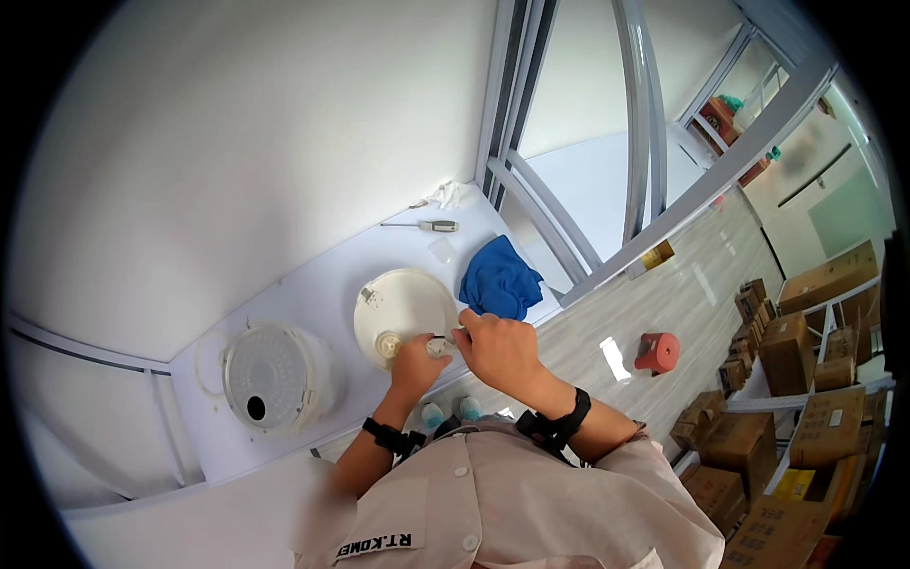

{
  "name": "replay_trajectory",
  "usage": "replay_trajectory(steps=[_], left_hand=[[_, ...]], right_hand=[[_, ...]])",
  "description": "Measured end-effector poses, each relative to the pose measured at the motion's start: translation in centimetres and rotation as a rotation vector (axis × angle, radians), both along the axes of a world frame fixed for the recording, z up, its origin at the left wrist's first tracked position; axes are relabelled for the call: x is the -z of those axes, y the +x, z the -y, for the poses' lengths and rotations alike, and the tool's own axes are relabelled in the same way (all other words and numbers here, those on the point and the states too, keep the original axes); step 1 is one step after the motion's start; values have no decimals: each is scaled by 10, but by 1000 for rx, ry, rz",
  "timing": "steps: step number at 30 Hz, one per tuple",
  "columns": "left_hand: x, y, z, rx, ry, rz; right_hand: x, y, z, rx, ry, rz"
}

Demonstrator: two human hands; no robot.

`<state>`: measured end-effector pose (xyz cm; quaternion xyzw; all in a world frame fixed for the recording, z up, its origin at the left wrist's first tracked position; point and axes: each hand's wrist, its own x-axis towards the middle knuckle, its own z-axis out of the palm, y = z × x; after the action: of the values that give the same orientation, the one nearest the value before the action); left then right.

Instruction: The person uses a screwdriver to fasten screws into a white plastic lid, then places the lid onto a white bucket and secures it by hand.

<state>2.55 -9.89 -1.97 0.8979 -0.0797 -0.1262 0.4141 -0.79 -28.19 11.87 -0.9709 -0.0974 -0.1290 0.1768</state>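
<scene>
My left hand (pixel 417 368) is closed on a small white part (pixel 438 347) with a dark strip across it, just over the near edge of a cream round cover (pixel 408 294). My right hand (pixel 502 353) is curled into a grip right beside that part. Whatever sits inside its fingers is hidden, and I cannot tell whether it touches the white part. The cover lies with its hollow side up and has a round cream fitting (pixel 388 344) inside near its rim. A crumpled blue cloth (pixel 500 280) rests beyond my right hand.
On the white table (pixel 318 284), a white round housing (pixel 270 375) with a grey top stands at left. A screwdriver (pixel 436 226) and white crumpled material (pixel 448 195) lie toward the back. A red stool (pixel 657 353) and stacked cardboard boxes (pixel 749 443) stand at right.
</scene>
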Motion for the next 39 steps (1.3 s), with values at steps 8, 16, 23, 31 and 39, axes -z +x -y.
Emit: replay_trajectory(steps=[8,16,23,31,39], left_hand=[[8,5,-13,-18,-102,39],[17,7,-27,-4,-132,-9],[19,14,-31,-50,-186,-25],[-18,19,-44,-49,-136,26],[-84,10,-30,-3,-457,92]], right_hand=[[5,3,4,-84,391,38],[-13,11,-8,-108,374,282],[-25,28,-1,-253,673,364],[-15,31,-6,-285,1054,111],[1,35,-16,-397,572,-96]])
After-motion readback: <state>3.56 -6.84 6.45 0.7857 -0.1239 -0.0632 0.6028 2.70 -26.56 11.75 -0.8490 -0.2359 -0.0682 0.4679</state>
